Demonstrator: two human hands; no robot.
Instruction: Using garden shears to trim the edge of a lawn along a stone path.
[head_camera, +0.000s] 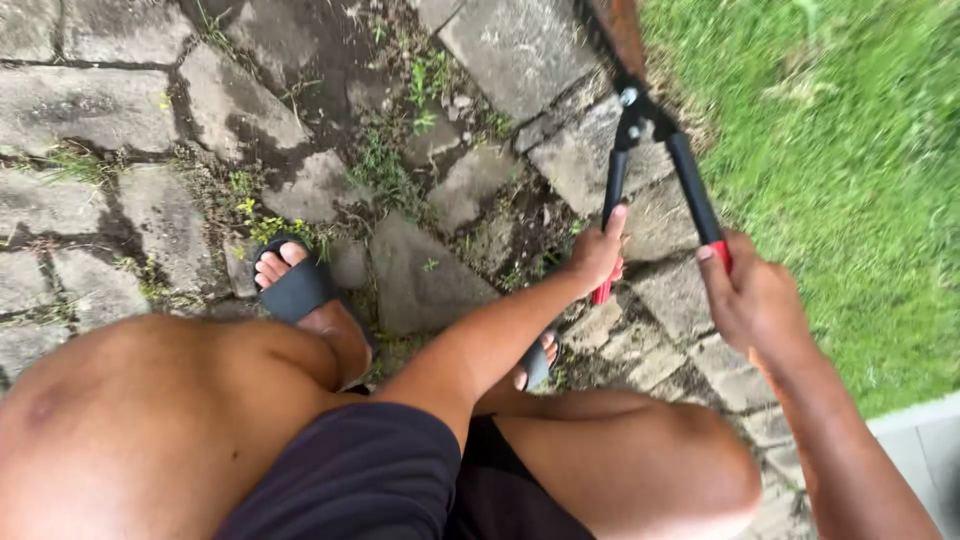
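Cracked grey paving stones with weeds in the joints fill the ground, and green grass borders them on the right. Garden shears are held out over the edge where stone meets lawn, rusty blades pointing away at the top of the view, 2 black arms spreading back toward the body. The left hand is wrapped around the left handle, red showing just below its grip. The right hand is clamped on the right handle, red visible at the fingers. Both handles are seen held apart. Bare knees are bent in a squat, and a black sandal is planted on the stones.
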